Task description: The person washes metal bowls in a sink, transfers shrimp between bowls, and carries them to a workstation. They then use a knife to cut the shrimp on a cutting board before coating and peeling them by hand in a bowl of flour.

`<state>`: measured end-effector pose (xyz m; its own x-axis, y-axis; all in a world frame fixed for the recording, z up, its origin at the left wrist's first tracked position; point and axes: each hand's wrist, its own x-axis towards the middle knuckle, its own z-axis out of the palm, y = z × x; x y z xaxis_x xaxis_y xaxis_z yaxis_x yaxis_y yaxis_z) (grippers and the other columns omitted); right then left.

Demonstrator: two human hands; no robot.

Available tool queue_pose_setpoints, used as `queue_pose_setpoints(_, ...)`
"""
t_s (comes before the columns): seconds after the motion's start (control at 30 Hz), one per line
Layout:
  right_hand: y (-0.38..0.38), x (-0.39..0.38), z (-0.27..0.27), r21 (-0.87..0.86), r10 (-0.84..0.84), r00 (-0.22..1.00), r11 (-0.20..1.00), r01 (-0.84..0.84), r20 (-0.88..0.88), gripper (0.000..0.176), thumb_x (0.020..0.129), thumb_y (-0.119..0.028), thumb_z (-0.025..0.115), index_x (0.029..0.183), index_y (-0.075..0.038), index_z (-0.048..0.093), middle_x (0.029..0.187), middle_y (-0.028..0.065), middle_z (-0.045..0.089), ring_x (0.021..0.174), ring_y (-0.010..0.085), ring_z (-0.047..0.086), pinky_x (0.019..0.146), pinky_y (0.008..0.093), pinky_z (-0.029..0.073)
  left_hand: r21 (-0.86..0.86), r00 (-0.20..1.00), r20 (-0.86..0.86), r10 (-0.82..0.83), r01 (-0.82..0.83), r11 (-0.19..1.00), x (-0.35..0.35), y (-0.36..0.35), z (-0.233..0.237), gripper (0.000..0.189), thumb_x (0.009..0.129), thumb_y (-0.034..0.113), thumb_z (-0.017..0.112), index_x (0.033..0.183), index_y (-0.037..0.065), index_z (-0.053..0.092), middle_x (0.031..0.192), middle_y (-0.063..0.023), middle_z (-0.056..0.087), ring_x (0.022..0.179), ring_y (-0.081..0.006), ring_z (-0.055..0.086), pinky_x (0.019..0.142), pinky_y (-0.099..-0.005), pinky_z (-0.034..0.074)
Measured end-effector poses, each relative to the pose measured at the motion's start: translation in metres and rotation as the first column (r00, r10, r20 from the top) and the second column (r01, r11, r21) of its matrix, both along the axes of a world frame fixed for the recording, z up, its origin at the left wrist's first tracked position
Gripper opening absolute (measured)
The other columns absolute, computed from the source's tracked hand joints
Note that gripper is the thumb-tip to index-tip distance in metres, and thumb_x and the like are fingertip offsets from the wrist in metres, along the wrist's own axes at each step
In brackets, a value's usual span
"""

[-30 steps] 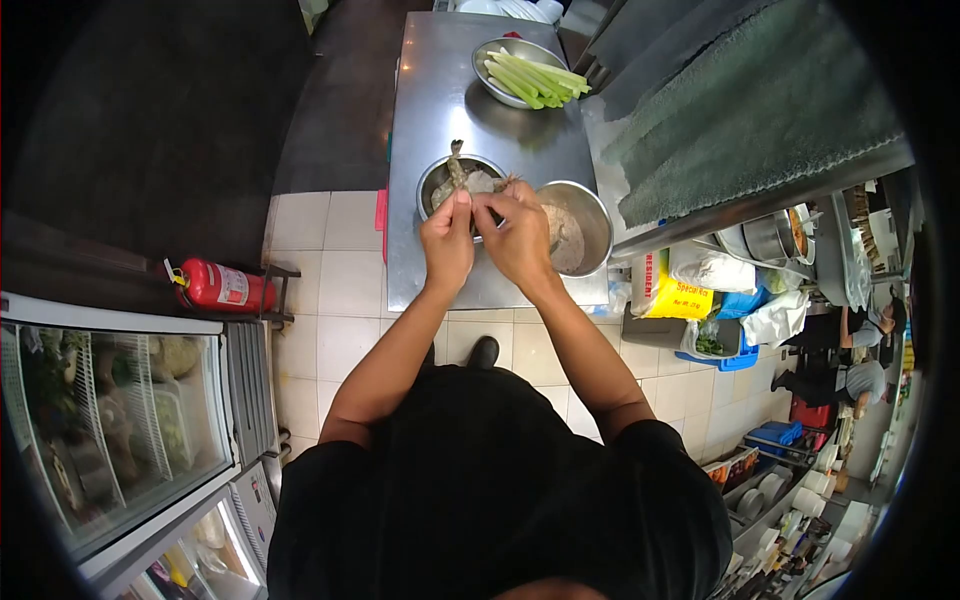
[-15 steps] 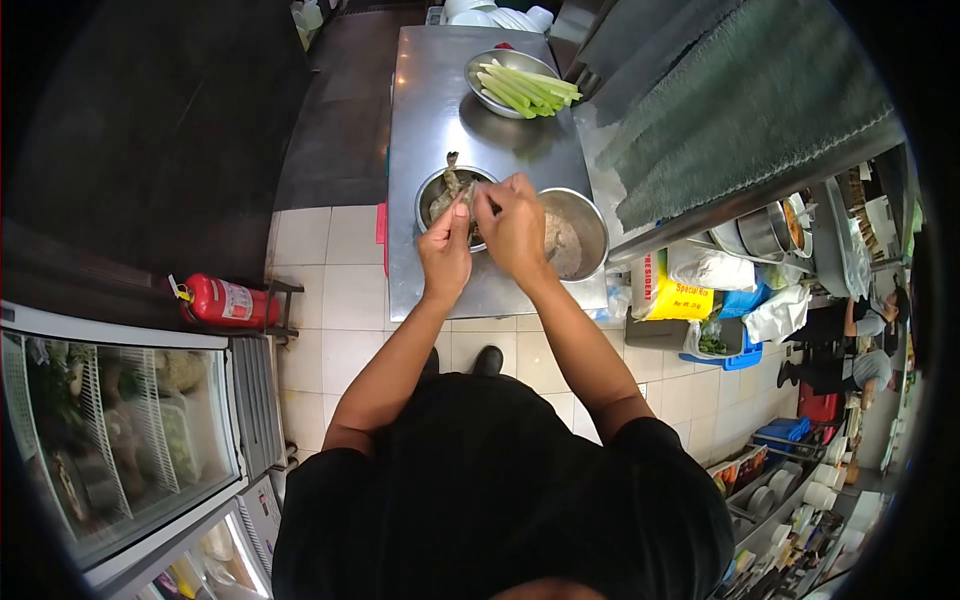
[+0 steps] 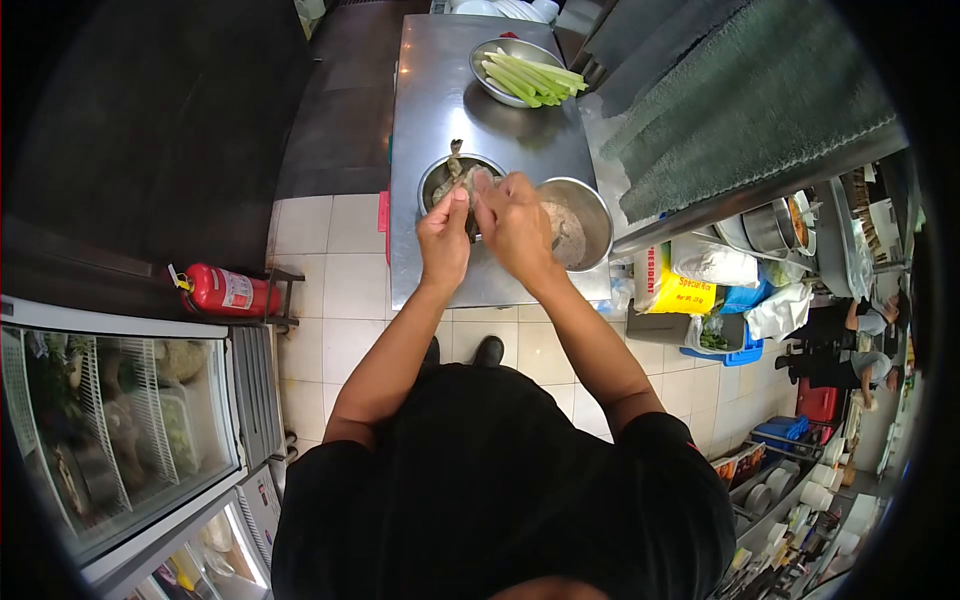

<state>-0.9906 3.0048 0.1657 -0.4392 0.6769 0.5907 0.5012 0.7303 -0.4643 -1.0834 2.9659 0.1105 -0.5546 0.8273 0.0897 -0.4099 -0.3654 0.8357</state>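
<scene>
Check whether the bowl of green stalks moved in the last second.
No. The bowl of green stalks stays at the far end of the steel table, same gap to the table's far edge.

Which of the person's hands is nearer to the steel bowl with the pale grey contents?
Right. The right hand overlaps the steel bowl's left rim; the left hand is further left, by the other bowl. Both pinch a grey food piece.

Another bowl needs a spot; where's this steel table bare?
Bare between the bowl of green stalks and the left bowl and right bowl; also the table's left edge. Crowded at those two: left hand and right hand pinch grey food.
</scene>
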Motion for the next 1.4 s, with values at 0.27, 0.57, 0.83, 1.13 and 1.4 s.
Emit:
queue_pose_setpoints(0.27, 0.051, 0.072, -0.032, -0.127, -0.129, 0.967, 0.979, 0.159, 0.22, 0.013, 0.08, -0.018, 0.067, 0.082, -0.005, 0.07, 0.077, 0.019, 0.062, 0.066, 0.0339, 0.063, 0.059, 0.042, 0.049, -0.037, 0.996, 0.083, -0.025, 0.028, 0.999, -0.014, -0.003, -0.004, 0.032, 0.095, 0.017, 0.057, 0.116, -0.007, 0.06, 0.104, -0.0044, 0.065, 0.09, -0.0075, 0.058, 0.082, -0.021, 0.045)
queue_pose_setpoints(0.57, 0.069, 0.071, -0.072, -0.271, 0.032, 0.661, 0.926, 0.262, 0.75, 0.015, 0.074, -0.009, 0.063, 0.084, 0.0, 0.07, 0.092, 0.0224, 0.067, 0.087, 0.0355, 0.067, 0.077, 0.0419, 0.054, -0.026, 0.996, 0.056, -0.074, 0.076, 0.997, -0.012, -0.001, -0.002, 0.034, 0.094, 0.016, 0.057, 0.117, -0.009, 0.058, 0.104, -0.0092, 0.066, 0.091, -0.0116, 0.061, 0.083, -0.0227, 0.048)
queue_pose_setpoints(0.83, 0.043, 0.055, -0.005, -0.317, -0.069, 0.972, 0.938, 0.139, 0.223, 0.012, 0.081, -0.017, 0.066, 0.081, -0.005, 0.07, 0.077, 0.0176, 0.062, 0.068, 0.0328, 0.06, 0.063, 0.0423, 0.048, -0.084, 0.997, 0.061, -0.053, 0.058, 0.995, -0.01, -0.005, -0.006, 0.032, 0.097, 0.022, 0.055, 0.107, -0.006, 0.065, 0.095, 0.0004, 0.065, 0.082, -0.0031, 0.052, 0.074, -0.0182, 0.042)
queue_pose_setpoints(1.13, 0.019, -0.005, -0.005, -0.299, -0.099, 0.994, 0.951, 0.081, -0.046, 0.009, 0.079, -0.01, 0.065, 0.078, -0.003, 0.069, 0.071, 0.0162, 0.058, 0.067, 0.0327, 0.057, 0.06, 0.0405, 0.046, -0.088, 0.995, -0.101, -0.027, 0.018, 0.996, 0.006, -0.003, -0.005, 0.033, 0.097, 0.023, 0.054, 0.112, -0.006, 0.063, 0.095, 0.0015, 0.062, 0.082, -0.0031, 0.049, 0.073, -0.0185, 0.041)
queue_pose_setpoints(1.4, 0.016, -0.018, -0.003, -0.181, 0.047, 0.994, 0.981, -0.065, -0.103, 0.015, 0.082, -0.01, 0.064, 0.093, -0.003, 0.071, 0.073, 0.0156, 0.058, 0.067, 0.0267, 0.056, 0.06, 0.0358, 0.044, -0.121, 0.984, -0.165, -0.073, 0.053, 0.991, -0.016, -0.008, 0.002, 0.034, 0.098, 0.026, 0.052, 0.108, -0.003, 0.065, 0.089, 0.0041, 0.061, 0.078, -0.0028, 0.048, 0.07, -0.0188, 0.041)
